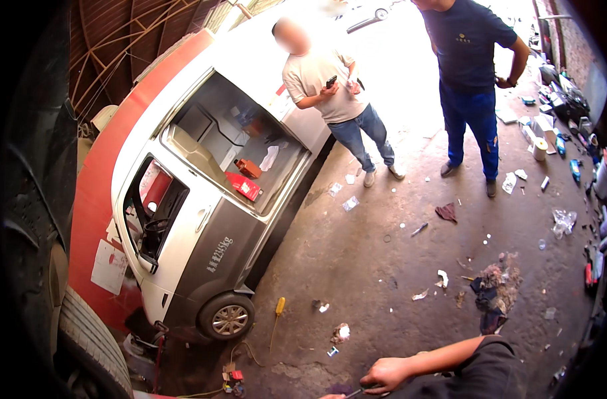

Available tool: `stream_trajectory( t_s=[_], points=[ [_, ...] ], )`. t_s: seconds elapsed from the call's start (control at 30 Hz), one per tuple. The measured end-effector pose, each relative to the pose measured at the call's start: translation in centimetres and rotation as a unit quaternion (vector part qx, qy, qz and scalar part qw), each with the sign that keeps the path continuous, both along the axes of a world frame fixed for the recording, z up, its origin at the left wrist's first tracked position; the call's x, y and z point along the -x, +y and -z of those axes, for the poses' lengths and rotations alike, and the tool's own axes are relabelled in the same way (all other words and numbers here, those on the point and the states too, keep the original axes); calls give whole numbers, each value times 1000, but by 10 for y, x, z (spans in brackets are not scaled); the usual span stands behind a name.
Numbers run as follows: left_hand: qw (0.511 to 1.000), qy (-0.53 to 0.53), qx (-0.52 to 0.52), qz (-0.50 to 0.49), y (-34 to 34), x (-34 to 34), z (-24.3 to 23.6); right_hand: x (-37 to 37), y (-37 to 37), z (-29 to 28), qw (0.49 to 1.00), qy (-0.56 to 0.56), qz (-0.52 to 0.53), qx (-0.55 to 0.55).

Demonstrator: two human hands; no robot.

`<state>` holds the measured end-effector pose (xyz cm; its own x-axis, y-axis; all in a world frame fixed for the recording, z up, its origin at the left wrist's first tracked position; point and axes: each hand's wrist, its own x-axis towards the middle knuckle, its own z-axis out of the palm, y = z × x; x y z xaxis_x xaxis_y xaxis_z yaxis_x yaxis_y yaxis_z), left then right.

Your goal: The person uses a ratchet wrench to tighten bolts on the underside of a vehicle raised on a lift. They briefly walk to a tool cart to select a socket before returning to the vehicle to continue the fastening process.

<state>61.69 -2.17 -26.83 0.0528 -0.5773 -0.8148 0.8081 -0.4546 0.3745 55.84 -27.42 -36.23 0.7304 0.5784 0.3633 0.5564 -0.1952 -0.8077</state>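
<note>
At the bottom edge, my right hand [386,374] has its fingers closed round a thin, dark, rod-like tool [354,394], whose exact kind does not show. Only a sliver of my left hand [331,397] comes into view, just left of the rod, and its fingers are cut off by the frame. A yellow-handled screwdriver [279,307] lies on the floor ahead and to the left of my hands. Closer in, a crumpled whitish scrap [341,333] rests on the concrete.
A white van [190,266] with its side door open stands left. Nearer is a large tyre [94,332]. Two people stand ahead: one in a beige shirt [317,80] holding a phone, one in dark blue [466,60]. Rags [491,299], litter and tools lie along the right.
</note>
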Motion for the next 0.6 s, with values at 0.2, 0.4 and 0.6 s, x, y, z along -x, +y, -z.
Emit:
stream_trajectory(
  t_s=[0.2,0.4,0.6],
  points=[
    [974,-19,-80,-210,-1,-4,-10,18,12,-13,989,85,104,-64],
    [966,-42,48,-250,29,-6,28,33,34,5,951,225,179,-118],
    [958,-130,16,-256,24,10,39,40,45,9,929,227,234,-176]
  ],
)
